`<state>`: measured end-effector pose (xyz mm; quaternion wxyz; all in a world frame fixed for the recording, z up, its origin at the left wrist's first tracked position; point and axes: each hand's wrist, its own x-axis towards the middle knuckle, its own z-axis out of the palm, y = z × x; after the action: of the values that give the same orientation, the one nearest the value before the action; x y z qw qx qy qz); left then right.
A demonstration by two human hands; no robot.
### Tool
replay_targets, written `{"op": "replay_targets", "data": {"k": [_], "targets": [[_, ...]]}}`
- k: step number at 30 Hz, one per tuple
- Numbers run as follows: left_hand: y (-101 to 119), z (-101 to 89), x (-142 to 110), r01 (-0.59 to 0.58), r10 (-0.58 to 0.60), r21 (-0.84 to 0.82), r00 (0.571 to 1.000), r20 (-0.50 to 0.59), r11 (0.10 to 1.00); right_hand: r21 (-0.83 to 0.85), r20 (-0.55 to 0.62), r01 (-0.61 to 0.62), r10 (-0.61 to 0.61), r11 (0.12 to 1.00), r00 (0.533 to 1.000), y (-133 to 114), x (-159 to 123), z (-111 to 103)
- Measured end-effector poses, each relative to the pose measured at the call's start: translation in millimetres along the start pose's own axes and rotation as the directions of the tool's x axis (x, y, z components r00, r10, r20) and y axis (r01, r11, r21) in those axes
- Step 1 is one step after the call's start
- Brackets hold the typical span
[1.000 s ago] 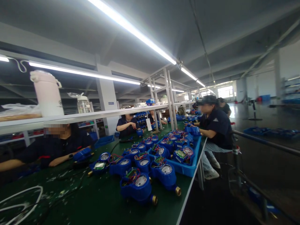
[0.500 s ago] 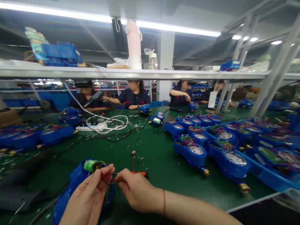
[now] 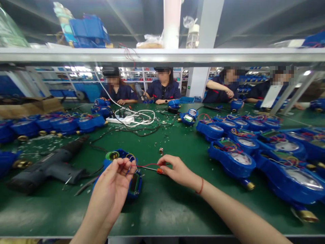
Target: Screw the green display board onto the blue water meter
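My left hand (image 3: 114,184) has its thumb and fingers pinched together on a thin red wire (image 3: 148,165). It is over a blue meter housing (image 3: 122,152) with a green cylindrical part and a small circuit board, partly hidden by the hand. The red wire runs across to the curled thumb and forefinger of my right hand (image 3: 179,171). Just below those fingertips lies a screwdriver (image 3: 159,171) with an orange handle, partly covered by the right hand; whether they touch is unclear. A small connector (image 3: 161,150) rests beyond the right hand.
A dark heat gun (image 3: 50,166) lies at left. Blue meters (image 3: 232,157) crowd the right side; others (image 3: 67,123) line the left. A power strip (image 3: 119,119) with white cable sits farther back. Several co-workers (image 3: 164,86) sit opposite, beneath a shelf (image 3: 162,56).
The view has shifted, so the bench sits higher and farther right in it. My hands have moved apart, with a longer stretch of red wire showing between them.
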<state>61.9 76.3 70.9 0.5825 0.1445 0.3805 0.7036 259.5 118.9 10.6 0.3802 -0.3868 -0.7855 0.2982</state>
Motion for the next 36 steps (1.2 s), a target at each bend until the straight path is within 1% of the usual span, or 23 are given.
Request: {"op": "replay_targets", "data": {"k": [4,7,10,12,15,18,23,26,29,31,33,36], "targets": [[2.8,-5.5,1.1,-0.002,0.002,-0.003,1.000,-0.016,1.000,0.034,-0.002,-0.029,0.029,0.999,1.000,16.0,2.6,0.0],[3.1,-10.1,2.4,-0.008,0.008,0.000,1.000,-0.007,1.000,0.087,-0.031,-0.050,0.053,0.995,0.998,25.9,3.7,0.8],[1.0,-12.3,1.4,-0.002,0.002,-0.003,1.000,0.000,1.000,0.174,-0.063,-0.057,0.069,0.983,0.996,29.1,2.6,-1.7],[-3.7,-11.9,-1.1,0.008,-0.007,-0.004,1.000,0.030,1.000,0.237,-0.098,-0.057,0.083,0.970,0.992,29.9,1.5,-4.7],[-17.9,-9.2,-6.3,0.045,-0.046,0.017,0.992,0.116,0.999,0.337,-0.149,-0.066,0.123,0.939,0.981,31.8,-0.4,-9.5],[-37.6,-3.9,-10.6,0.088,-0.100,0.079,0.979,0.176,0.993,0.429,-0.178,-0.076,0.167,0.900,0.970,29.2,-4.6,-16.1],[-66.6,12.5,-13.3,0.171,-0.220,0.216,0.948,0.231,0.961,0.519,-0.167,-0.095,0.209,0.849,0.964,4.1,-19.4,-31.1],[-80.2,22.4,-13.2,0.200,-0.291,0.317,0.917,0.273,0.927,0.545,-0.156,-0.115,0.235,0.831,0.959,-6.2,-26.8,-34.4],[-94.4,28.2,-10.9,0.135,-0.273,0.376,0.899,0.343,0.917,0.553,-0.166,-0.141,0.274,0.821,0.947,-4.9,-31.2,-31.6],[-103.7,28.8,-7.9,0.062,-0.210,0.401,0.917,0.338,0.914,0.542,-0.180,-0.162,0.302,0.825,0.936,-2.3,-33.4,-28.8],[-111.5,27.0,-4.4,-0.009,-0.137,0.436,0.943,0.304,0.900,0.520,-0.203,-0.180,0.326,0.835,0.923,-0.9,-35.3,-26.4],[-117.9,22.5,0.6,-0.096,-0.053,0.482,0.957,0.286,0.871,0.487,-0.222,-0.201,0.343,0.850,0.913,-0.9,-36.9,-24.7]]}}
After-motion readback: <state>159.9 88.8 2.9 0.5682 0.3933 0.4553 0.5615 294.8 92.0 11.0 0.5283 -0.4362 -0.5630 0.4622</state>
